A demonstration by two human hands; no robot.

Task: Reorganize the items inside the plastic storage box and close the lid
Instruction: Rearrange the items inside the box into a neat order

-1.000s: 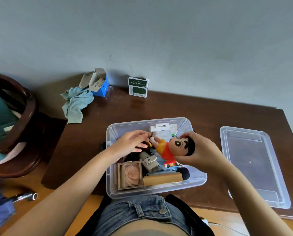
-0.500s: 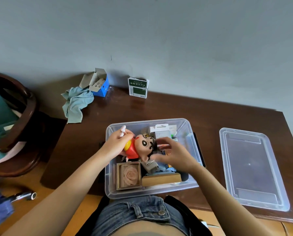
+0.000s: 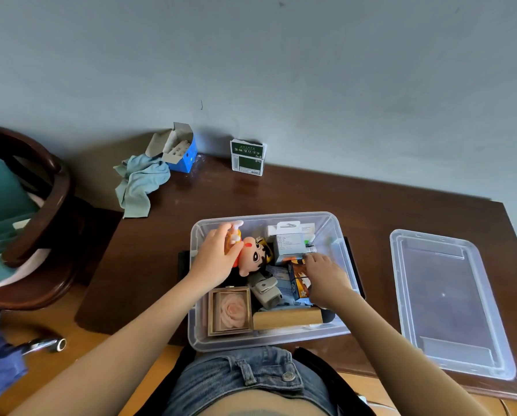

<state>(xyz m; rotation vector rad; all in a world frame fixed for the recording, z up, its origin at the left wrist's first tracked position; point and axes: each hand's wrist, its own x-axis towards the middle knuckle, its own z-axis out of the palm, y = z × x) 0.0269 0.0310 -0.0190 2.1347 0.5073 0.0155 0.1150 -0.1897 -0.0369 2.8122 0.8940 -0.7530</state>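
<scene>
The doll (image 3: 252, 255) has passed to the box's (image 3: 269, 340) far-left corner, left hand (image 3: 216, 259) curled round its body, head pointing right. Right hand (image 3: 326, 277), fingers bent, grips a small carton (image 3: 299, 280). The lid (image 3: 449, 298) lies rightward on the worktop (image 3: 281, 193), nearer that hand.

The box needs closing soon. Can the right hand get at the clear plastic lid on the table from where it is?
Probably yes: the clear plastic lid lies uncovered right of the box, beside the right hand.

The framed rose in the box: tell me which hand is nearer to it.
Left. The left hand grips the cartoon doll just behind the framed rose; the right hand is further right, over small boxes.
</scene>
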